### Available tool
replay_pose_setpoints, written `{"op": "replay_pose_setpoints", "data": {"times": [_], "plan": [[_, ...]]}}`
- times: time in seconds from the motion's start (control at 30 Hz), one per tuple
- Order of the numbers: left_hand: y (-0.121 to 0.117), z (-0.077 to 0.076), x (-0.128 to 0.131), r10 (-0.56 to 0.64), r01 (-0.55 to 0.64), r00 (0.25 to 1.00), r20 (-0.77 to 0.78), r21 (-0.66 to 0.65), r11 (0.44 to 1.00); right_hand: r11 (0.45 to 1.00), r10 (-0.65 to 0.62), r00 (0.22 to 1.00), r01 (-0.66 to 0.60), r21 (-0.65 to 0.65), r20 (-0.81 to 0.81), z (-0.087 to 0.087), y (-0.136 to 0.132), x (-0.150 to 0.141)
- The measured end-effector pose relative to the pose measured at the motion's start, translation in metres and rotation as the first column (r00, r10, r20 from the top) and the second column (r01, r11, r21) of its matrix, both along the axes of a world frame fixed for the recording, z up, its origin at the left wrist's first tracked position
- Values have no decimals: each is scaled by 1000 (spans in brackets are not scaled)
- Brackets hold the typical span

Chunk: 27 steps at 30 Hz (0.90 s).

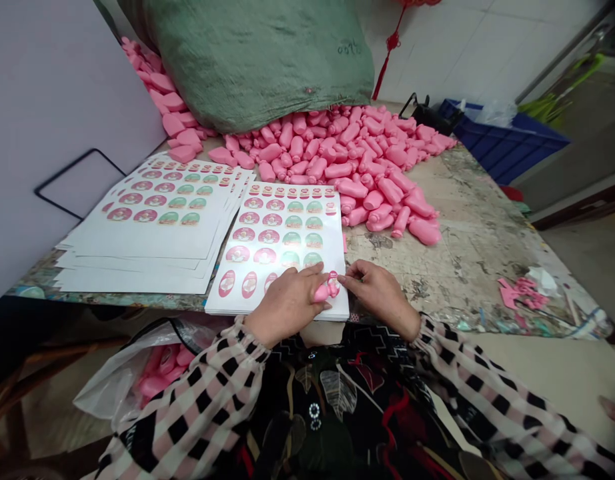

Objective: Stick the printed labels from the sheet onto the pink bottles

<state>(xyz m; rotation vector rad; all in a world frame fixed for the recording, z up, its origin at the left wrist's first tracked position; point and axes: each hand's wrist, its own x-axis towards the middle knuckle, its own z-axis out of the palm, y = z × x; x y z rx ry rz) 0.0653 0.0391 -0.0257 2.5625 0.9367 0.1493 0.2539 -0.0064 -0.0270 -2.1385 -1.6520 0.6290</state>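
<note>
My left hand is closed around a small pink plastic bottle, held low over the near right corner of a sticker sheet. At the bottle's right side, my right hand pinches the edge of an oval pink-and-white sticker. The sticker lies against the bottle; how much of it is stuck down I cannot tell. Rows of pink and green stickers cover the sheet, which tops a stack, and my left hand hides part of the lowest row.
More sticker sheets lie fanned out on the left. Behind is a heap of pink bottles under a green sack. A blue crate stands back right, pink scraps near the right edge. A plastic bag with pink pieces hangs below left.
</note>
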Motion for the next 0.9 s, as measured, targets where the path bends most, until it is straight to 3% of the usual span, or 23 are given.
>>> {"op": "replay_pose_setpoints", "data": {"times": [0.33,0.6,0.9], "plan": [[12,3,4,-95,93,993,-69,-27,995,998,-50,998,51,-29,41,6,0,-6],[16,-2,5,-77,75,996,-39,-62,995,988,-69,987,47,150,148,3,-10,-14],[17,-1,5,-72,70,997,-32,-78,995,978,-70,979,31,206,189,0,-15,-17]]}}
